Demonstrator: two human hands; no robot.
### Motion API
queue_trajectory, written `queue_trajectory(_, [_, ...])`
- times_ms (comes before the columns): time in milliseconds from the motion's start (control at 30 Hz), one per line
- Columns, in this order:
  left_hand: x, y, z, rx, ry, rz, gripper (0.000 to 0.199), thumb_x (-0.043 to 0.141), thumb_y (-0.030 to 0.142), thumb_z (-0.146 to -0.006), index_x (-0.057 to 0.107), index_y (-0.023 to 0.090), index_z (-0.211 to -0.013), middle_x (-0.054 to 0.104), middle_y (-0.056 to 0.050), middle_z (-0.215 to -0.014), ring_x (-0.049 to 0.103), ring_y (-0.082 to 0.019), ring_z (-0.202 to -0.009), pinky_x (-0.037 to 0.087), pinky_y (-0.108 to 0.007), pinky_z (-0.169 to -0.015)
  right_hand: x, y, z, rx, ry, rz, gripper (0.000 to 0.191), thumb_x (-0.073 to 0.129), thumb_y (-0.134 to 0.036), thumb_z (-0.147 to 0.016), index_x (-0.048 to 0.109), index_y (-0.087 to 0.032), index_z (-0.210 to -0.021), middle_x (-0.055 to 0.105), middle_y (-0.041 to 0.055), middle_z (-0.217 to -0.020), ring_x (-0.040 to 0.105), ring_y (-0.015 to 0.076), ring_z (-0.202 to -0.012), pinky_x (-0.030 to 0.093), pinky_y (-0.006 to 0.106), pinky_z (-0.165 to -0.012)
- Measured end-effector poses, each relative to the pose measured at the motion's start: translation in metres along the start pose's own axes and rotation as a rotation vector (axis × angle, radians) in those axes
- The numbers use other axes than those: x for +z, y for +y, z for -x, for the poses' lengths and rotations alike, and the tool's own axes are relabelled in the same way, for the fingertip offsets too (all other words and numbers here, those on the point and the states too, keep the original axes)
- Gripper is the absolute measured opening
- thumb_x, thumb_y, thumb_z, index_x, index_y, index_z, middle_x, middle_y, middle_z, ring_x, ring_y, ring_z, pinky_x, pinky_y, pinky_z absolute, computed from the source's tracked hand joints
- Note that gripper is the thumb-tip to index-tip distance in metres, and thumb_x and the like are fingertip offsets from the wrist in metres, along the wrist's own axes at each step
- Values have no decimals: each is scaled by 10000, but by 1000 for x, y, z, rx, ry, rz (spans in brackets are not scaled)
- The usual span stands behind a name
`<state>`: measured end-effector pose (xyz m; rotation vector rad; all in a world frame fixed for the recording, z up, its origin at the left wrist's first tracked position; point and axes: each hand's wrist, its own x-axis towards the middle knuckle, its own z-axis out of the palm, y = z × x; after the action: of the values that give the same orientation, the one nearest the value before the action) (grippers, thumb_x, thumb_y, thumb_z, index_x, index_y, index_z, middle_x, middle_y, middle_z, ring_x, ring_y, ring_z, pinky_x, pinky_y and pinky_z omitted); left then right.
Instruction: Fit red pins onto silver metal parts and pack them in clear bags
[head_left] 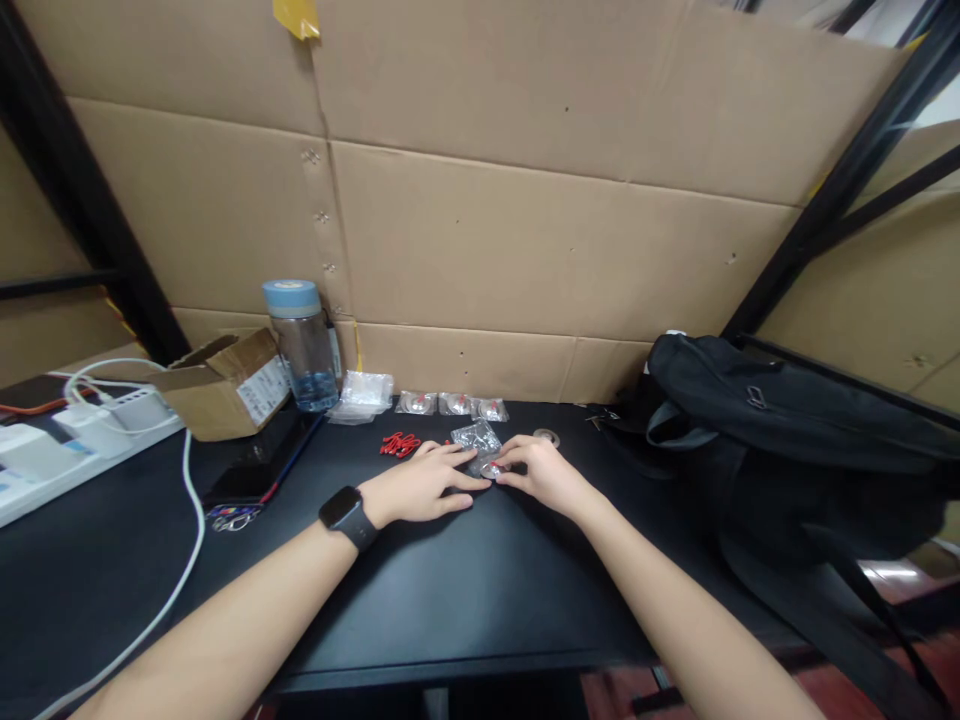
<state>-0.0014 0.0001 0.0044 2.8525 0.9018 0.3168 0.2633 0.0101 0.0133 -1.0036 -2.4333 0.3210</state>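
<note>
- Clear bag [478, 437] lies on the bench [435, 600] between your hands, its near end pinched in your right hand's [544, 473] grip.
- Your left hand [420, 485] is spread, not clenched, fingertips against the bag.
- Its long axis seems to point away from you, leaning slightly left.
- Red cords [399, 444] lie beside your left hand.

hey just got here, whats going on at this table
A person works on a clear plastic bag on the black table. The left hand is spread, fingertips at the bag; the right hand has its fingertips at a small round piece by the bag's near end. Whether the piece is inside is unclear. Three filled packets lie in a row behind, and red pieces lie beyond the left hand.
</note>
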Motion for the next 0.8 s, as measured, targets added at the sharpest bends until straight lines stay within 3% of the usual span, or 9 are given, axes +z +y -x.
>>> queue_trajectory(167, [2,-1,-1,11,29,20,400,503,457,-1003,573,439,-1396,429,-83,-1582,425,-357,-1433,326,-555,-1106,8,-1,-4,-10,49,62,102,710,-239,-893,792,-200,-939,707,67,-900,672,180,-792,531,291,-771])
queue_trajectory(433, [1,-1,-1,50,45,63,400,540,441,-985,590,430,-1381,452,-55,-1571,452,-317,-1415,322,-485,-1118,14,-1,-5,-48,90,-62,143,634,-123,-900,739,-190,-971,676,51,-943,653,142,-749,543,260,-737])
queue_trajectory(600, [-1,1,0,35,36,72,392,551,420,-980,607,407,-1368,427,-74,-1585,388,-310,-1465,319,-491,-1124,18,-3,-7,11,184,119,139,733,-243,-869,690,-213,-998,653,62,-1015,616,219,-969,504,344,-889])
queue_trajectory(800, [-3,5,0,28,9,72,384,539,418,-986,603,430,-1364,355,-71,-1625,331,-317,-1495,301,-541,-1123,25,-6,-13,129,216,230,201,710,-280,-882,604,-221,-1043,630,66,-1043,584,233,-974,484,348,-864])
